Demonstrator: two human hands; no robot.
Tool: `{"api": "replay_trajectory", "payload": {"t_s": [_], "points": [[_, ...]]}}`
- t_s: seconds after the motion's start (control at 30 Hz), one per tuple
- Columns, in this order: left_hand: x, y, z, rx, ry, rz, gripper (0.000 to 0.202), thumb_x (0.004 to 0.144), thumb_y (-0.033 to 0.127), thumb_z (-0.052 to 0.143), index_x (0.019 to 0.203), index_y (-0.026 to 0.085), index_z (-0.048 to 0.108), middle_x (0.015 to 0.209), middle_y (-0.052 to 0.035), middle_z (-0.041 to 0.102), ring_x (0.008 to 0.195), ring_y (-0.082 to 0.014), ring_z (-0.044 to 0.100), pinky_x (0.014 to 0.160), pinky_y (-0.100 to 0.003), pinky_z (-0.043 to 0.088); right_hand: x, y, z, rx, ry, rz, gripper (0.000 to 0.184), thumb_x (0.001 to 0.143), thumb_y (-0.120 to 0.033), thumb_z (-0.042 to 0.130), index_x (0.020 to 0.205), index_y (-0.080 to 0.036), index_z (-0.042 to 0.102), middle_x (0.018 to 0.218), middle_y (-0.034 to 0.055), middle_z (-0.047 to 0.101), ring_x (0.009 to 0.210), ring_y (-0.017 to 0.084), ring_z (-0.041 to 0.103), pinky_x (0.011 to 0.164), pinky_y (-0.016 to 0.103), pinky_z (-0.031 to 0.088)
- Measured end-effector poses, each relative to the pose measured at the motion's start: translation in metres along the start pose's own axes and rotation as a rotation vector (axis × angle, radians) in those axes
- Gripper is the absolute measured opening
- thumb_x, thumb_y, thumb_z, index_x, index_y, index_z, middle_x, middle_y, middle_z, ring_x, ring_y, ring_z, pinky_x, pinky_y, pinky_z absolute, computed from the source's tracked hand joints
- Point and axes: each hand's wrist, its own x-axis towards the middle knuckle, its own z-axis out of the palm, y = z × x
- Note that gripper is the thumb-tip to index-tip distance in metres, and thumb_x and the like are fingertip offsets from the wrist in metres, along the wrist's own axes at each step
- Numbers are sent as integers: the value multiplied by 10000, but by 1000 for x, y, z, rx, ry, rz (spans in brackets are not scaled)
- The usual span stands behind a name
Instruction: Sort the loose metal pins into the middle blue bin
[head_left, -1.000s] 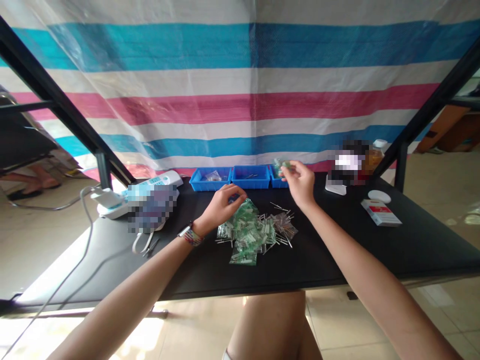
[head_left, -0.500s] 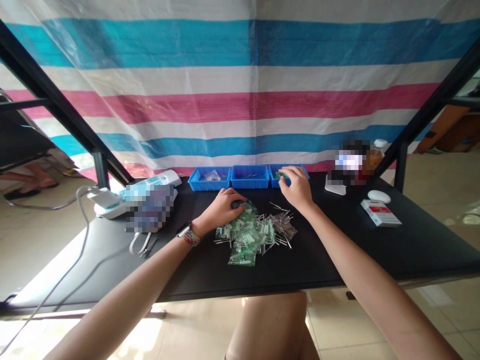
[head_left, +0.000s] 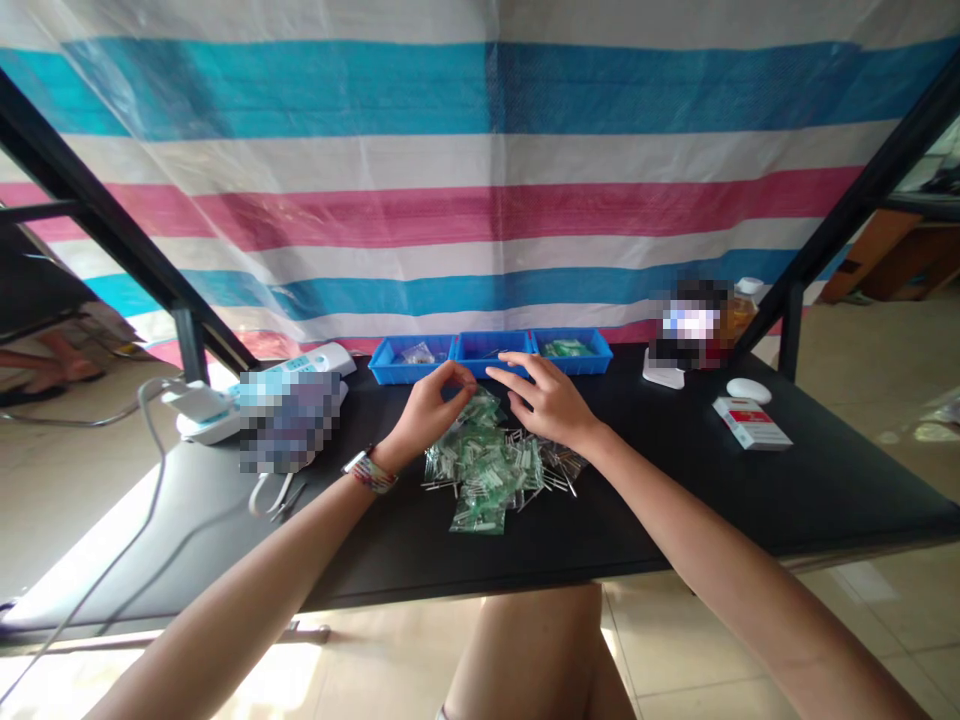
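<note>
A heap of small green-tinted clear plastic packets (head_left: 487,465) with thin white and metal pieces lies on the black table before me. Over the heap's far left edge is my left hand (head_left: 435,405), thumb and fingertips pinched together; what they hold, if anything, is too small to make out. To its right, my right hand (head_left: 553,402) hovers with fingers apart and nothing visible in them. Behind the hands stand a left blue bin (head_left: 375,372) with clear packets, a middle blue bin (head_left: 465,345) partly covered by my fingers, and a right blue bin (head_left: 600,360) holding green packets.
At the left lie a white power strip (head_left: 330,358), a blurred-out item and a grey cable (head_left: 154,470). On the right are a red-and-white box (head_left: 752,425), a white oval object (head_left: 748,390) and a capped bottle (head_left: 742,310). A striped sheet (head_left: 495,215) hangs behind the table.
My right hand has left the right blue bin and come left toward my left hand. The left hand has lifted slightly off the packets, its fingertips now pinched.
</note>
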Motion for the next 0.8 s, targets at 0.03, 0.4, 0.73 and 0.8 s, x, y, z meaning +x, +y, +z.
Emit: {"api": "replay_trajectory", "payload": {"t_s": [0.03, 0.4, 0.73, 0.8], "points": [[0, 1, 0, -94, 27, -27, 195, 925, 369, 722, 951, 186, 657, 875, -32, 690, 809, -179, 652, 779, -318, 531, 1, -2, -2, -18, -18, -26, 577, 970, -27, 513, 1485, -261, 618, 1485, 141, 595, 1352, 296, 595, 1145, 517, 534], [2, 8, 2, -492, 63, -265, 349, 820, 429, 862, 957, 185, 654, 866, -6, 647, 712, -113, 615, 623, -218, 539, 5, -15, -8, 113, -20, -43, 406, 1030, -137, 569, 1368, -308, 715, 1418, 86, 683, 1382, 300, 580, 1169, 552, 505], [-10, 17, 0, 341, 28, 369, 577, 963, 127, 602, 1515, 287, 552, 1515, -145, 565, 1366, -326, 553, 1144, -575, 493, 11, -12, 12, 924, 13, 652, 478, 905, -680, 699, 821, -210, 706, 731, 32, 702, 665, 202, 658, 651, 338, 555], [-9, 23, -4, 480, -20, 435, 520, 962, 111, 599, 1440, 314, 638, 1576, -113, 537, 1437, -352, 484, 1189, -623, 434, 12, -12, 12, 1076, -34, 705, 526, 804, -731, 772, 813, -209, 701, 703, 14, 687, 604, 183, 640, 606, 324, 547]]}}
